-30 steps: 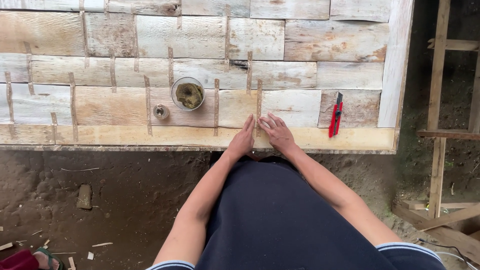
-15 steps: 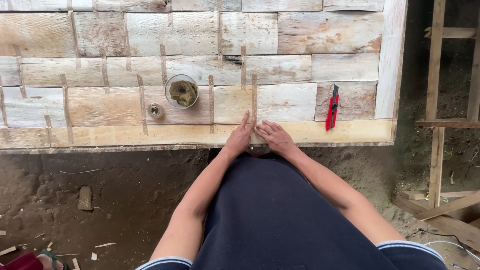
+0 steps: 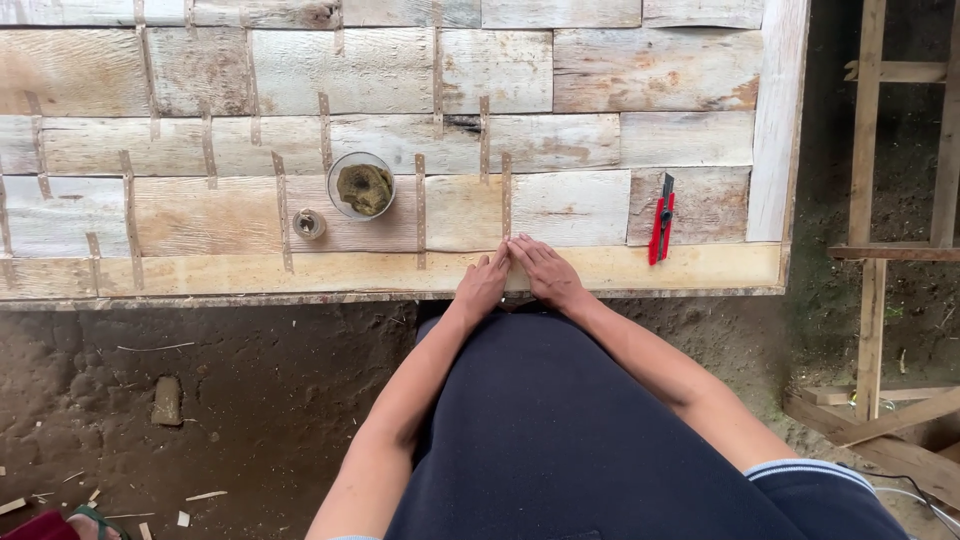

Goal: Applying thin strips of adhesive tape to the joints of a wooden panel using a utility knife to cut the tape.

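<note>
Both hands flat, fingers spread and holding nothing: left hand (image 3: 484,283) and right hand (image 3: 545,272) press the thin wood strip (image 3: 506,205) at the near edge of the plank panel (image 3: 600,70). Best to keep pressure even and the strip straight. Beyond: glue jar (image 3: 361,186), its lid (image 3: 308,223), red utility knife (image 3: 660,219).

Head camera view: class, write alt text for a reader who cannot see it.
A person's left hand and right hand press side by side, flat on the near edge of a pale patchwork wooden panel. On the panel lie a round clear jar, a small round cap and a red utility knife.
</note>
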